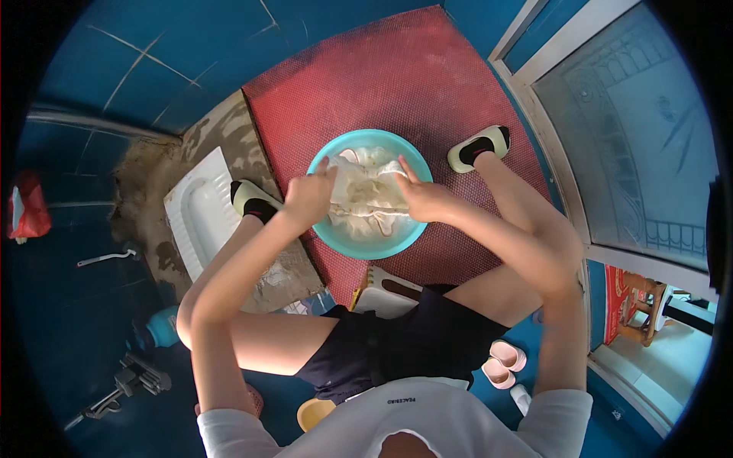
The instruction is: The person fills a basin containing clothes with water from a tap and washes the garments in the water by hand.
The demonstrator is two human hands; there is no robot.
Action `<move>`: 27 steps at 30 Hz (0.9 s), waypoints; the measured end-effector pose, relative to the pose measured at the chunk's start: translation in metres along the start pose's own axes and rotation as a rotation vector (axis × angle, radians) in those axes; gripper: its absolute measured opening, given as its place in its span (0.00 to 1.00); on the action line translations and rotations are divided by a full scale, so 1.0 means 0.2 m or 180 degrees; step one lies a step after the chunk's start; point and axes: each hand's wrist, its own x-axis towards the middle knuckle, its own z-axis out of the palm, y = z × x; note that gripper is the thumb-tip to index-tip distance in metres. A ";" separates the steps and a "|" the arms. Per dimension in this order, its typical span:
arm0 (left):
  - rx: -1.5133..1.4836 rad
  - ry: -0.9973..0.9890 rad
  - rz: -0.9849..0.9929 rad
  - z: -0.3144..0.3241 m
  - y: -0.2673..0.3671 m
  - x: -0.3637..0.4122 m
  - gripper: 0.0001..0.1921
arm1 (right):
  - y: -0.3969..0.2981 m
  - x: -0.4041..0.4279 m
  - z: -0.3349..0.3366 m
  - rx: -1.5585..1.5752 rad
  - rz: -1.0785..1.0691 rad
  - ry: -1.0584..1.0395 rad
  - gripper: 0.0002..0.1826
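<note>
A round turquoise basin (pixel 378 249) stands on the red textured mat between my feet. Inside it lies a wet white cloth garment (pixel 372 172), partly spread and bunched, in cloudy water. My left hand (pixel 309 197) grips the garment's left side at the basin's left rim. Over on the right side, my right hand (pixel 425 196) holds the opposite edge, its index finger pointing up along the cloth. The fabric stretches between both hands above the water, with a gathered band at its lower edge. What my curled fingers pinch is partly hidden.
A white squat toilet (pixel 203 212) is set in a concrete step on the left. I sit on a white plastic stool (pixel 392 292). Pink slippers (pixel 504 364) and a yellow basin (pixel 315 413) are on the floor behind. A framed glass door (pixel 624 126) borders the right side.
</note>
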 end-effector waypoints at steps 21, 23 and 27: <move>-0.0946 -0.1442 -0.0476 0.97 0.18 0.66 0.20 | 0.41 0.88 1.33 -0.0153 0.0914 0.2090 0.11; -0.1402 -0.1943 -0.0668 0.81 0.19 0.73 0.21 | 0.42 0.89 1.30 -0.0180 0.0889 0.1761 0.14; -0.2942 -0.1342 -0.1589 0.73 0.27 0.67 0.21 | 0.50 0.88 1.22 -0.0293 0.0934 0.1208 0.21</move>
